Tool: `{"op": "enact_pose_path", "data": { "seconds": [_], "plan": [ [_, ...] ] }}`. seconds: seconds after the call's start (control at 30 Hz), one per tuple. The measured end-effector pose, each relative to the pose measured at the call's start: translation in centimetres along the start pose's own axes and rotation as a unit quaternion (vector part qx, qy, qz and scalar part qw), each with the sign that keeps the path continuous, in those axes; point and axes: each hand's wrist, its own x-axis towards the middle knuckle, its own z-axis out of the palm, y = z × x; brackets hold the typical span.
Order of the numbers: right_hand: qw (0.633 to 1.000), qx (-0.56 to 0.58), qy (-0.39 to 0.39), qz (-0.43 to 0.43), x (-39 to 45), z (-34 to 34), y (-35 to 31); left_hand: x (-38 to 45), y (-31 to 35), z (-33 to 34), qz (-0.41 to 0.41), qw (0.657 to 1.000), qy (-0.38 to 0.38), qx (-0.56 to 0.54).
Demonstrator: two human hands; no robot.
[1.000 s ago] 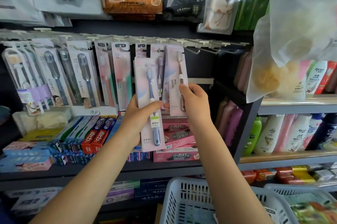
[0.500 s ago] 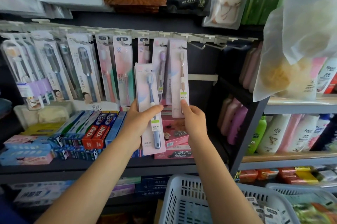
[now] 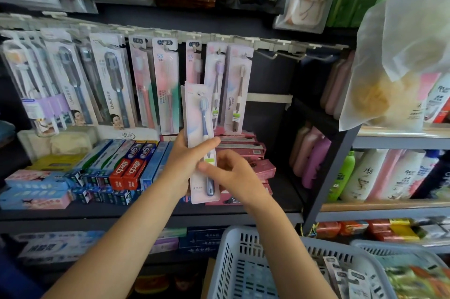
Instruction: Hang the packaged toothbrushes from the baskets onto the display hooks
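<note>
My left hand grips a packaged blue toothbrush by its middle and holds it upright in front of the shelf. My right hand is at the pack's lower right, thumb laid across its front, fingers curled beside it. On the display hooks above hang a pack with a purple brush and one with a beige brush. To their right, several empty hooks stick out from the rail. More toothbrush packs lie in the white basket below my arms.
Other toothbrush packs fill the hooks to the left. Toothpaste boxes and pink boxes lie on the shelf under the hooks. Bottles stand on the right-hand shelves. A plastic bag hangs at upper right. A second basket is at lower right.
My right hand has let go of the hung beige-brush pack and dropped to the lower part of the blue-brush pack. My left hand has kept that pack, a little lower.
</note>
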Motion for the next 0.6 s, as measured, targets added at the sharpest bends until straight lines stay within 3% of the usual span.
{"op": "enact_pose_path", "data": {
  "seconds": [0.1,0.23,0.37,0.6],
  "plan": [
    [1.0,-0.002,0.015,-0.012,-0.1,0.0,-0.5,-0.3,0.1,-0.1,0.002,1.0,-0.003,-0.008],
    [0.994,0.087,0.06,0.008,-0.4,-0.2,-0.4,-1.0,0.0,-1.0,0.001,0.999,-0.043,-0.014],
    [0.98,0.179,0.081,-0.035,-0.6,-0.1,-1.3,-1.3,-0.4,-1.5,-0.004,1.0,-0.018,-0.026],
    [0.975,0.184,0.096,-0.082,0.3,0.0,-3.9,-0.8,1.0,-2.4,0.014,0.999,0.005,-0.046]
  ]
}}
